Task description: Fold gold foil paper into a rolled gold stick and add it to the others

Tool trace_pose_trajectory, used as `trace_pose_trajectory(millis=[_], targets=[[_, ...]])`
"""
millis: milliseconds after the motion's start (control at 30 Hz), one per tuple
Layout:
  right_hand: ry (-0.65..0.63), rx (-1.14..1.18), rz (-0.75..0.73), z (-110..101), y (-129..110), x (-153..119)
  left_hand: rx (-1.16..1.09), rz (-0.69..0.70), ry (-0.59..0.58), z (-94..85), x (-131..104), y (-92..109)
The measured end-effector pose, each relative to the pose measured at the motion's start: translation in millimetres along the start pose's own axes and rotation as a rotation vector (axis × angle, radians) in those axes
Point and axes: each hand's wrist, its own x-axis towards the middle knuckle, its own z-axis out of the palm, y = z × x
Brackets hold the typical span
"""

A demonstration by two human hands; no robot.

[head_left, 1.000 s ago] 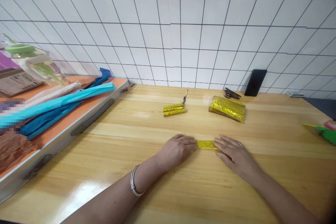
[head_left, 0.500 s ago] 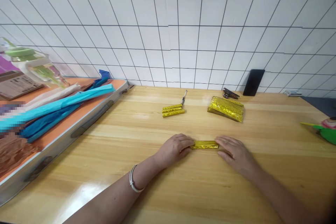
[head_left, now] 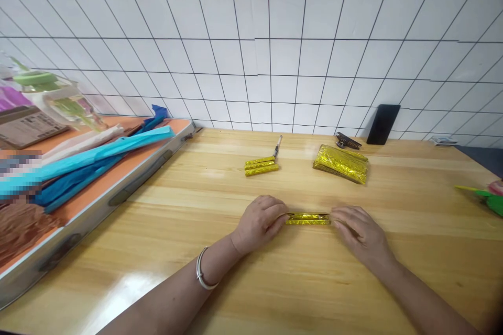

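Observation:
A narrow folded strip of shiny gold foil paper (head_left: 308,219) lies on the wooden table between my hands, a long fold showing along it. My left hand (head_left: 264,223) pinches its left end, fingers closed. At the other end, my right hand (head_left: 358,230) is closed on the right edge with thumb and fingers. Farther back sit several small folded gold foil strips (head_left: 261,167) beside a pen (head_left: 278,146). A stack of flat gold foil sheets (head_left: 341,164) lies behind my right hand.
Behind the stack are a black clip (head_left: 348,141) and a dark phone (head_left: 383,124) leaning on the tiled wall (head_left: 283,52). On the left, an orange-topped tray (head_left: 173,154) holds blue crepe paper (head_left: 106,154), a box (head_left: 31,126) and a green-lidded bottle (head_left: 58,97). A green object (head_left: 494,203) lies far right.
The foil strip's upper edge now stands up, lifted by the fingers, and a fold shows along it. My right hand has shifted slightly right and its fingers have closed on the end.

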Motion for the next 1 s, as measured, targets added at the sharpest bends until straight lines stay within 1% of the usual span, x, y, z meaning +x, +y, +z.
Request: trace_pose_trajectory(millis=[67,133,467,867,1000], targets=[[-0.005,0.008,-0.024,-2,-1,1,0.008,0.047,-0.035,-4.2,0,2],[-0.017,0.015,-0.043,-2,-2,3,0.013,0.063,-0.055,-6.3,0,3],[-0.13,0.018,-0.059,3,2,5,0.052,-0.012,-0.1,1.4,3,-3],[-0.204,-0.031,-0.027,3,0,8,0.071,-0.044,-0.085,8.0,2,-10],[-0.231,-0.046,-0.033,5,3,8,0.106,-0.021,-0.031,6.1,0,-8]])
